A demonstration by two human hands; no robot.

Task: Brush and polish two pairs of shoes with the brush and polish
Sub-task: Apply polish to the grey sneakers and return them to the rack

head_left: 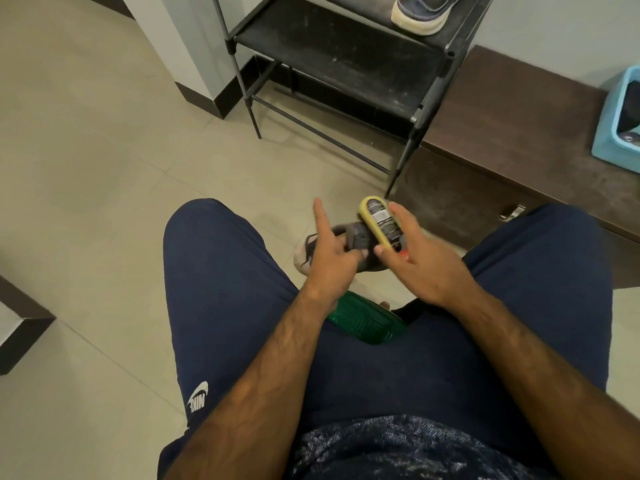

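A grey shoe (349, 237) with a pale sole hangs above the floor between my knees. My left hand (329, 258) grips it from above, with the index finger pointing straight up. My right hand (419, 261) holds a yellow-edged brush (379, 221) with a black label, laid against the shoe's heel end. A red bit shows under my right thumb. No polish container is plainly visible.
A green ribbed object (363, 322) lies on the floor between my legs. A black shoe rack (346, 53) stands ahead with a dark sneaker (422, 12) on its upper shelf. A brown low cabinet (502, 133) runs along the right, with a light blue basket (620, 116) on it.
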